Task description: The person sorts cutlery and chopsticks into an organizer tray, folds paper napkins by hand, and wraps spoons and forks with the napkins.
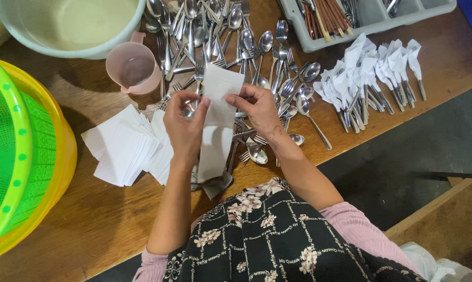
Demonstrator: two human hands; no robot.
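Napkin (pixel 218 112), white and unfolded long, hangs over the wooden table (pixel 90 219), pinched along its upper edges between both hands. Her left hand (pixel 185 125) grips its left edge with thumb and fingers closed on the paper; her right hand (pixel 258 108) clamps the right edge the same way. Beneath lies a heap of loose spoons and forks (pixel 230 36), a stack of napkins (pixel 126 149) to her left, wrapped cutlery bundles (pixel 371 78) to her right.
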